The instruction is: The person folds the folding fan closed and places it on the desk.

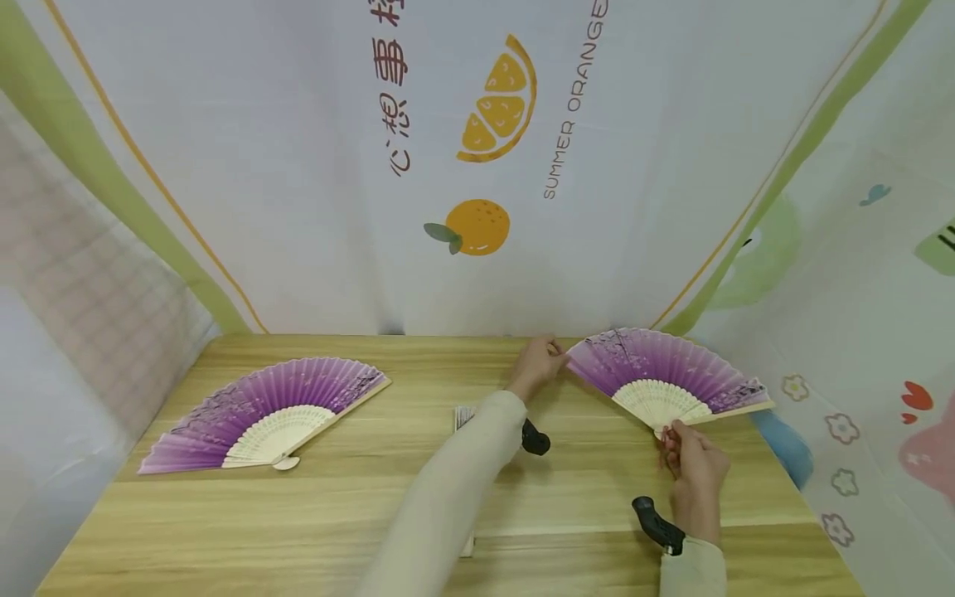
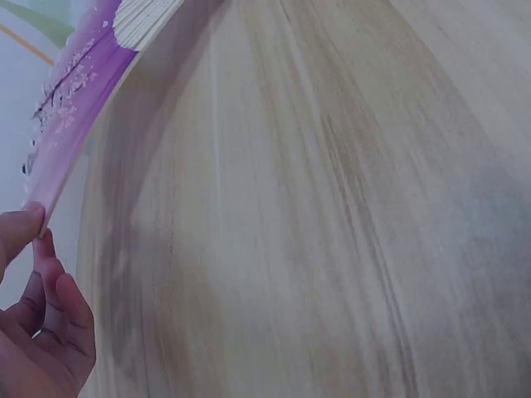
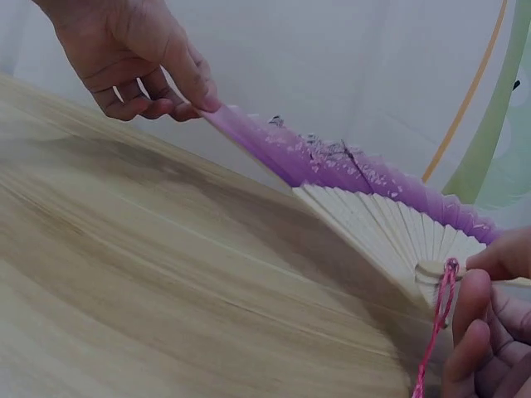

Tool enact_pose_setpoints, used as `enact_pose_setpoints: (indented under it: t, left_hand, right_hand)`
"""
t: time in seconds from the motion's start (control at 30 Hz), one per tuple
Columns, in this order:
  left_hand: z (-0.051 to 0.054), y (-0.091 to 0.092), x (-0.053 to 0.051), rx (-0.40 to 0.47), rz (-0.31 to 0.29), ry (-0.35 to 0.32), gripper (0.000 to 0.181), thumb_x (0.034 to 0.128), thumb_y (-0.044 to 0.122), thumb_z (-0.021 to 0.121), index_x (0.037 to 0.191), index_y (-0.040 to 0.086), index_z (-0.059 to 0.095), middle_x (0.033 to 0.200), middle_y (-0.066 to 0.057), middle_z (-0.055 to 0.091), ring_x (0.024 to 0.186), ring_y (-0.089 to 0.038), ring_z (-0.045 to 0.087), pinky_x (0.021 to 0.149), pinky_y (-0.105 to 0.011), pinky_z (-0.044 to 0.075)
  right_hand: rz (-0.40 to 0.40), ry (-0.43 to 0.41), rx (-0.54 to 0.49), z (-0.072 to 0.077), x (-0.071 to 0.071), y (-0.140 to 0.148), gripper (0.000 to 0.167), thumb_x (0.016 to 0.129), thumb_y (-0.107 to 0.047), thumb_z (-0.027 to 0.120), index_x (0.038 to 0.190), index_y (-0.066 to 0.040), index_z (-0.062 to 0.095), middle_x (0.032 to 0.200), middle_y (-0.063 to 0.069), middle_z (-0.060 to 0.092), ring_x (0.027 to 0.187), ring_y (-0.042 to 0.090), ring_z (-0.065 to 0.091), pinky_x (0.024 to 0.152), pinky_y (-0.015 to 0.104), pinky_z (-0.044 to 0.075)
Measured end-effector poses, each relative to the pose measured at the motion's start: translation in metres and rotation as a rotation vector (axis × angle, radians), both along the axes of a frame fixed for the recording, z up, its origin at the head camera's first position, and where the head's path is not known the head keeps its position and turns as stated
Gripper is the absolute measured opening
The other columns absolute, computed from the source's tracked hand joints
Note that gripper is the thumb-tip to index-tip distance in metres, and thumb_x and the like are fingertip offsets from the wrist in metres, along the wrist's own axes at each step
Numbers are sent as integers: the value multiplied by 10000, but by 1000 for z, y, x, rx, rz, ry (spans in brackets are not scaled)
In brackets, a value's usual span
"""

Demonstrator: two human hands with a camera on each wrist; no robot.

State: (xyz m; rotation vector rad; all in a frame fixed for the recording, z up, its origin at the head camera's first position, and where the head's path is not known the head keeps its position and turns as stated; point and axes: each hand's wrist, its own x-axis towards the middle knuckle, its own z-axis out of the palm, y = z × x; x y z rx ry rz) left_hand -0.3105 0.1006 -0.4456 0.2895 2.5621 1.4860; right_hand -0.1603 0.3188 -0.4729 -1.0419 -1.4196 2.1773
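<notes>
A spread purple folding fan (image 1: 642, 365) with pale ribs is at the right of the table, held by both hands. My left hand (image 1: 537, 365) pinches the outer corner of its left edge between thumb and fingers, plain in the left wrist view. At the pivot end, my right hand (image 1: 694, 460) grips the ribs between thumb and fingers. A pink cord tassel (image 3: 431, 340) hangs from the pivot. In the right wrist view the fan's near edge is raised off the tabletop, with a shadow below. A second purple folding fan (image 1: 276, 414) lies spread at the left.
A narrow pale item (image 1: 463, 414), its kind unclear, lies mid-table, mostly hidden under my left forearm. The wooden table (image 1: 298, 531) meets a white curtain (image 1: 313, 207) with orange prints at the back. More printed cloth (image 1: 858, 348) hangs at the right side.
</notes>
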Motion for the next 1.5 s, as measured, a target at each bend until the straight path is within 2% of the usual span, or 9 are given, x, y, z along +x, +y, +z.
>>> enact_pose_setpoints:
  t: [0.13,0.33,0.47,0.67,0.97,1.13,1.27,1.37,1.5]
  left_hand:
    - [0,-1,-4,86,-26,-33,78,1004,167,672,1007,106,623,1052,-89,703,815,-236,692,630,-290,506]
    - [2,-5,-3,184,-63,-34,77,1024,126,634,1042,64,592,1047,-175,710,869,-390,679,540,-257,458]
    - [2,-6,-2,197,-51,-43,105,1025,136,639,1074,44,620,1063,-226,708,869,-421,673,575,-293,502]
    - [0,-5,-2,201,-22,-69,219,1010,152,668,1132,-30,677,1132,-227,693,915,-412,691,799,-461,570]
    - [6,-8,5,178,-40,-64,231,999,125,675,1104,-79,699,1054,-213,706,879,-436,689,803,-453,571]
    - [9,-11,6,161,-78,-63,229,1034,113,615,1070,-91,714,1088,-231,694,840,-394,686,789,-461,575]
    - [13,-16,6,157,-86,-22,252,1053,115,580,990,-89,715,1047,-211,691,609,-216,605,754,-474,574]
    - [16,-20,5,150,-88,-3,310,1064,134,561,877,-81,682,949,-178,672,554,-93,472,660,-392,555]
    - [20,-29,3,101,-82,34,286,1069,169,555,906,-34,673,957,-135,666,646,-94,469,581,-257,441]
  right_hand:
    - [1,15,10,1,-3,-1,261,967,-121,715,707,-95,725,657,-9,657,508,57,526,452,212,450]
    - [-4,54,14,4,-6,-5,257,968,-135,717,715,-91,715,673,-13,667,535,60,547,466,224,448]
    - [-4,66,-3,5,-5,-5,249,970,-129,716,726,-81,718,685,-5,673,540,65,552,467,220,448]
    - [-12,89,-55,4,-4,-5,255,971,-122,715,723,-67,710,666,7,656,516,82,532,454,230,438]
    - [-73,144,-128,3,-4,-7,247,965,-95,715,722,-48,722,631,26,639,495,93,534,437,224,408]
    - [-71,159,-149,3,-4,-10,229,962,-86,717,737,-43,724,643,29,647,501,88,542,445,211,413]
    - [-22,160,-135,3,-2,-12,264,972,-83,704,711,-41,701,636,31,640,494,93,527,440,225,413]
    - [41,163,-110,1,-1,-13,285,979,-67,686,696,-43,670,638,33,629,512,104,528,456,236,428]
    - [155,172,-71,-3,2,-9,288,993,-56,658,706,-51,638,658,19,602,560,107,537,508,229,451]
